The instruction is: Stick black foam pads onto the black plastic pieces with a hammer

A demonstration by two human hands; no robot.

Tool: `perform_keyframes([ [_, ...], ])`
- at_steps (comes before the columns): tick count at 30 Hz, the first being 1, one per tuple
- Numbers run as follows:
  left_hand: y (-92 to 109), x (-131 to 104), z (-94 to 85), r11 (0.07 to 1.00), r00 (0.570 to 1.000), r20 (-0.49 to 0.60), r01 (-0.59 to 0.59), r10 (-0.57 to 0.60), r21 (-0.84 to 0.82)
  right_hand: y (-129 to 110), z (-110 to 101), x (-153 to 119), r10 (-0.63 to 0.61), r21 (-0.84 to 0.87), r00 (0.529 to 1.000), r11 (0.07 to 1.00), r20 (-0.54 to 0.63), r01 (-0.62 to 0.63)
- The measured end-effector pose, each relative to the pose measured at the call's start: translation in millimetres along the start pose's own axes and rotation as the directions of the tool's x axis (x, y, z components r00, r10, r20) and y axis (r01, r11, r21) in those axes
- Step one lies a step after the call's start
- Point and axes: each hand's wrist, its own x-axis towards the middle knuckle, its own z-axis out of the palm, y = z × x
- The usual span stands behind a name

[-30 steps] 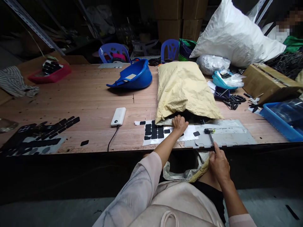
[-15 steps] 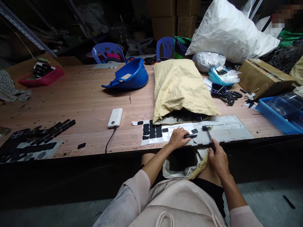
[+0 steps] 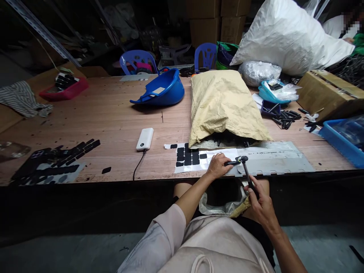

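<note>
My left hand [image 3: 217, 166] rests at the table's front edge, its fingers pinching a slim black piece [image 3: 232, 163] that points right. My right hand [image 3: 263, 203] is wrapped around the dark grip of a small hammer [image 3: 246, 171]. The hammer's head is at the right end of the black piece; whether the two touch I cannot tell. Beneath them lies a grey board [image 3: 275, 161]. Left of my left hand is a white sheet [image 3: 210, 152] bearing several black rounded-square pads [image 3: 188, 157]. A yellow woven sack [image 3: 227, 100] lies behind, dark parts showing in its mouth.
A white power bank [image 3: 145, 138] with a cable, a blue basin [image 3: 166, 91] and a red tray [image 3: 66, 90] stand leftward. On the right are a cardboard box [image 3: 331, 91], a blue tray [image 3: 338, 142] and black pieces [image 3: 287, 117]. An open bag [image 3: 212, 208] sits at my lap.
The hammer has swung left, its head moving from the board to the end of the black piece. My left hand keeps its hold. The view has shifted slightly left.
</note>
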Motion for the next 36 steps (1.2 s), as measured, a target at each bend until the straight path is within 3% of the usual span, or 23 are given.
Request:
perform_keyframes([
  [5, 0, 2, 0.3, 1.000, 1.000, 0.011, 0.007, -0.007, 0.002, 5, 4, -1, -0.114, -0.007, 0.993, 0.994, -0.012, 0.113],
  [9, 2, 2, -0.6, 1.000, 1.000, 0.010, 0.022, -0.022, -0.002, 10, 8, 1, -0.093, -0.005, 0.995, 0.996, 0.045, 0.094],
  [14, 3, 2, -1.3, 1.000, 1.000, 0.019, 0.016, -0.016, -0.005, 7, 10, 0, -0.119, 0.025, 0.993, 0.993, 0.002, 0.119],
  [19, 1, 3, 0.8, 1.000, 1.000, 0.008, 0.024, -0.024, -0.013, 7, 17, -1, -0.168, 0.057, 0.982, 0.985, 0.087, 0.163],
  [23, 1, 3, 2.5, 0.999, 1.000, -0.004, 0.001, -0.002, -0.034, 7, 8, 8, -0.119, 0.012, 0.992, 0.993, -0.044, 0.120],
  [29, 1, 3, -0.8, 0.999, 1.000, 0.005, -0.001, 0.001, -0.034, 20, -28, 37, 0.026, -0.286, 0.981, 0.955, -0.194, -0.081],
  [32, 1, 3, -3.0, 1.000, 1.000, 0.030, -0.004, 0.005, -0.030, 30, -33, 49, 0.101, -0.388, 0.971, 0.904, -0.216, -0.181],
  [36, 2, 2, -3.9, 1.000, 0.999, 0.032, -0.007, 0.007, -0.002, 30, -25, 58, 0.123, -0.420, 0.980, 0.889, -0.158, -0.180],
])
